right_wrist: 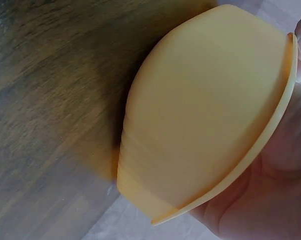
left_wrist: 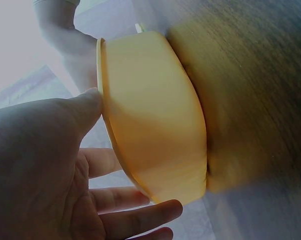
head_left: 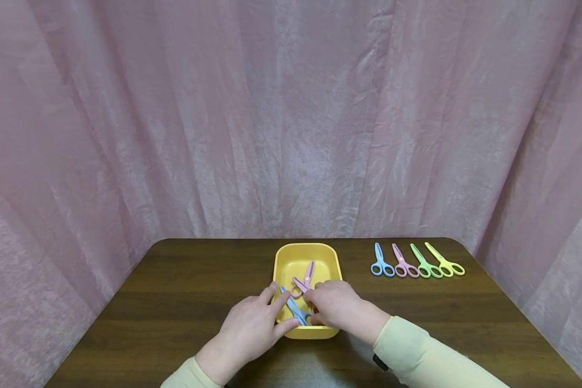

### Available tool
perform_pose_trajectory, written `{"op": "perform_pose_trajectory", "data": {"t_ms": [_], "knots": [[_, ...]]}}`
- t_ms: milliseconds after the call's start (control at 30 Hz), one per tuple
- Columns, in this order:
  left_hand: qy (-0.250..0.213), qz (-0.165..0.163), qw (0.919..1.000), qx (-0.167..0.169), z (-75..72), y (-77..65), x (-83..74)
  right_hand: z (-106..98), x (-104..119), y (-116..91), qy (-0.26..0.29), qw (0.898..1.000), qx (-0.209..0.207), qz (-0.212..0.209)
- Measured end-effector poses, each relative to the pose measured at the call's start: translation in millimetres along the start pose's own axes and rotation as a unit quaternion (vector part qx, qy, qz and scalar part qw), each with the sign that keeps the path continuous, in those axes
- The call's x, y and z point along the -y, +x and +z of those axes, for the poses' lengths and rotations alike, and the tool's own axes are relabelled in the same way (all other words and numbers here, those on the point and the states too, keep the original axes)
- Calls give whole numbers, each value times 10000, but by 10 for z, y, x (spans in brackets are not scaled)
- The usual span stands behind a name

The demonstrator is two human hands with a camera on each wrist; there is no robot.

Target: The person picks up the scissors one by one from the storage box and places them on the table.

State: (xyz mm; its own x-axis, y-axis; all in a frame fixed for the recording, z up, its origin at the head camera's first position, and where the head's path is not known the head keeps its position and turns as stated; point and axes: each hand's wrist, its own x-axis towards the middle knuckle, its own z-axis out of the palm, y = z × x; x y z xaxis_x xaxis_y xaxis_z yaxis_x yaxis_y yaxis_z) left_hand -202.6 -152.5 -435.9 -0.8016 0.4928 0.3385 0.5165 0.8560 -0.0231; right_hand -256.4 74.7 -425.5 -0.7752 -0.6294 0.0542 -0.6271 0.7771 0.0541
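In the head view a yellow plastic tray [head_left: 307, 333] holds blue scissors [head_left: 294, 306] and pink scissors [head_left: 309, 274]. My left hand [head_left: 252, 326] rests over the tray's left front, its thumb beside the blue handles and its fingers reaching over the rim. The left wrist view has the fingers fairly straight, some inside the rim and some outside. My right hand [head_left: 337, 303] reaches in over the right rim, fingers curled round the lower end of a pink piece that slants up to a pink blade. Its fingertips are partly hidden; in the right wrist view the tray wall covers them.
On the table [head_left: 199, 280], right of the tray, scissors lie in a row: blue scissors [head_left: 380, 264], pink scissors [head_left: 401, 261], green scissors [head_left: 424, 263] and yellow scissors [head_left: 443, 261]. A pink curtain [head_left: 291, 118] hangs behind the table's far edge.
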Motion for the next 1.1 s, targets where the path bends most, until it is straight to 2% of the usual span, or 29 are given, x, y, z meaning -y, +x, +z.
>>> {"op": "perform_pose_trajectory", "data": {"t_ms": [167, 433, 733, 1100], "knots": [[-7, 45, 10000, -21, 3, -6, 9, -48, 0, -6, 103, 9997, 221, -21], [48, 122, 9998, -168, -10, 1, 12, -96, -32, -28, 133, 9996, 106, -210], [3, 111, 9997, -222, 3, -6, 5, -90, -16, -29, 217, 9995, 192, -122], [-33, 71, 9999, -117, 20, 2, 13, -55, -31, -41, 157, 9995, -118, -228]]}}
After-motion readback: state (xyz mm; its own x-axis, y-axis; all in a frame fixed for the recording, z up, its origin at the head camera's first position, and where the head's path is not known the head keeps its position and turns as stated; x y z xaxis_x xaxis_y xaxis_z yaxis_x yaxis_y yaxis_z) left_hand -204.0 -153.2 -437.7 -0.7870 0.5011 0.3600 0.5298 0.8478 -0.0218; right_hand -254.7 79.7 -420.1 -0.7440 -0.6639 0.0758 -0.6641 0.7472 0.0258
